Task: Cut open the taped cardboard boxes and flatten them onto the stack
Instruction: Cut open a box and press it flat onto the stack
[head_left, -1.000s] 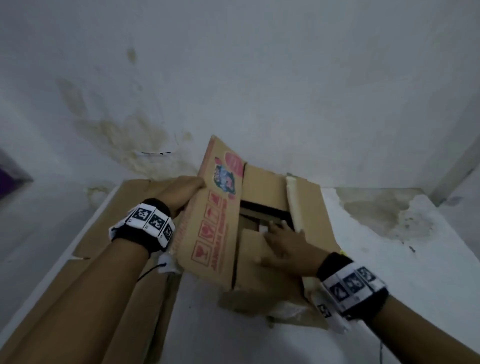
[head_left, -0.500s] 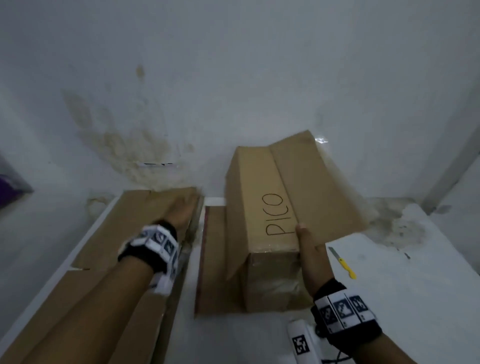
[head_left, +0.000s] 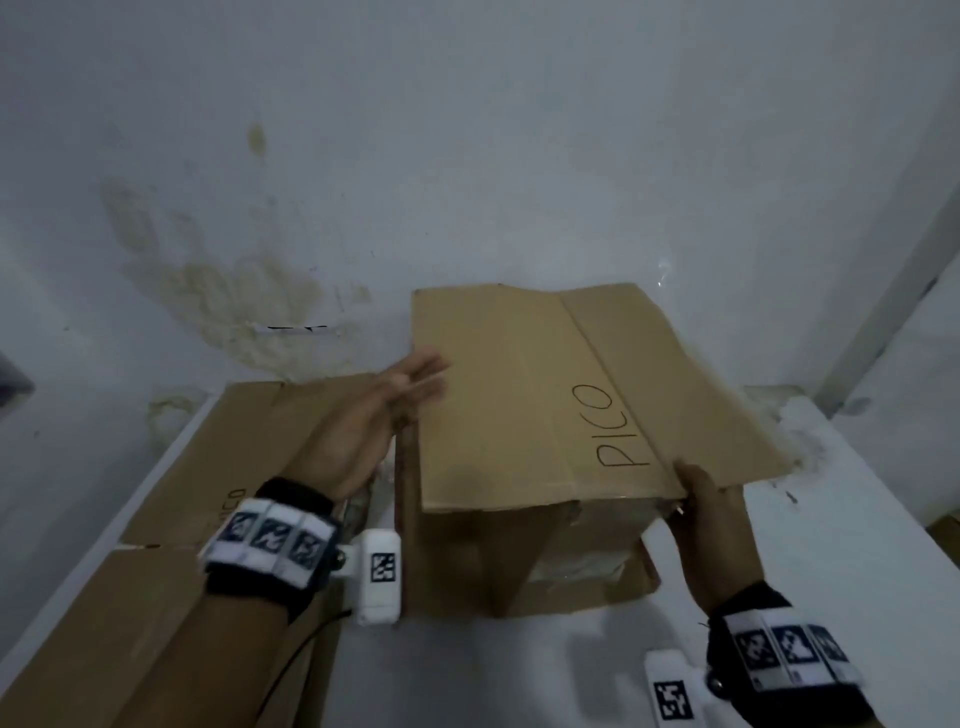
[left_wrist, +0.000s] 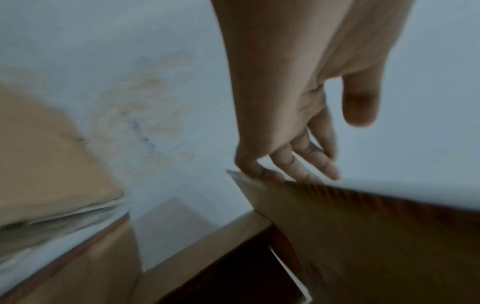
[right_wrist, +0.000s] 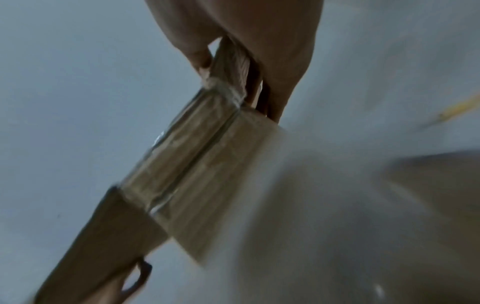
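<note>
Right hand pinches the near right corner of the box: thumb on one face, fingers on the other, clamped across the cardboard edge just beside a band of clear tape. Left hand is spread, fingers straight, holding nothing; its fingertips touch the box's far left edge.

Between the two hands the box's broad top panel lies tilted, "PICO" written along a crease near the right-hand grip. Below the panel, a flap folds out onto the white table.

Left of the left hand, just beside the box, lies the stack of flattened cardboard, running back to the stained wall.

Each wrist wears a black band with printed markers.
</note>
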